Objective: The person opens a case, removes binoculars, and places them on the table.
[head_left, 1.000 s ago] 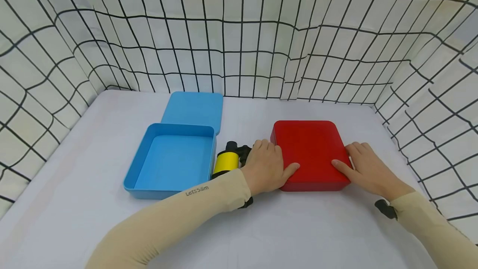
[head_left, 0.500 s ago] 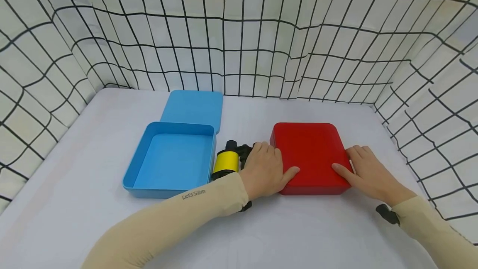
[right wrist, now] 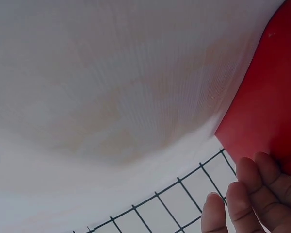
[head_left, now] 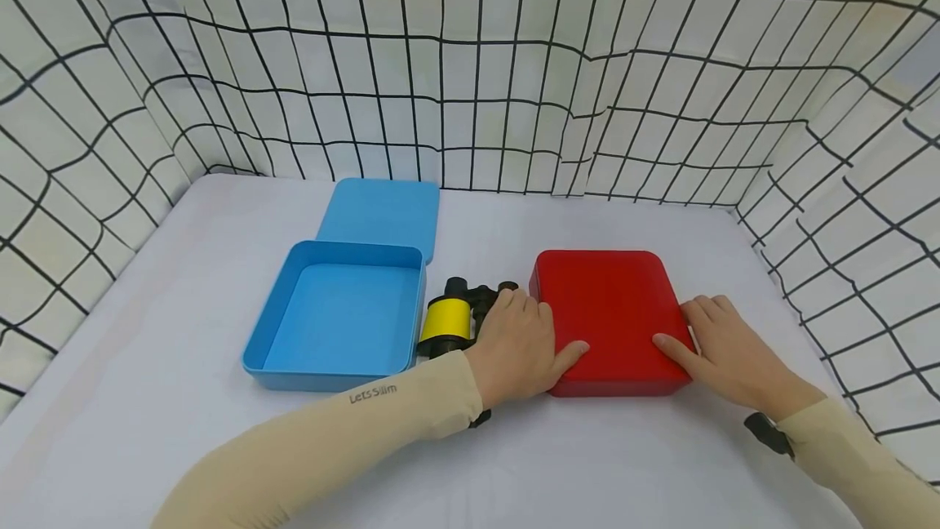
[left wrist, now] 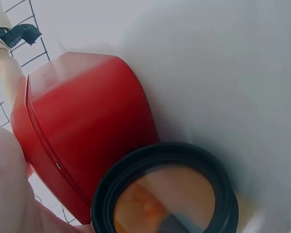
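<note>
A red lidded box [head_left: 605, 317] sits closed on the white table, between both hands. My left hand [head_left: 517, 341] grips its left side, thumb on the top edge and fingers down the side. On the right, my right hand [head_left: 734, 349] holds the box with its thumb on the lid; its fingers [right wrist: 252, 179] lie against the side wall. A pair of yellow and black binoculars [head_left: 446, 318] lies just left of the box, partly hidden behind my left hand and forearm. One round black-rimmed lens [left wrist: 165, 189] shows close up in the left wrist view, beside the red box.
An uncovered blue box [head_left: 345, 317] with nothing inside stands left of the binoculars. Its flat blue lid [head_left: 379, 215] lies behind it. Black wire mesh [head_left: 477, 96] walls the back and both sides of the white table [head_left: 587, 472].
The red box has slid a little toward me, with both hands moving along with it. More of the binoculars' far end shows now. The blue box and its lid stay in place.
</note>
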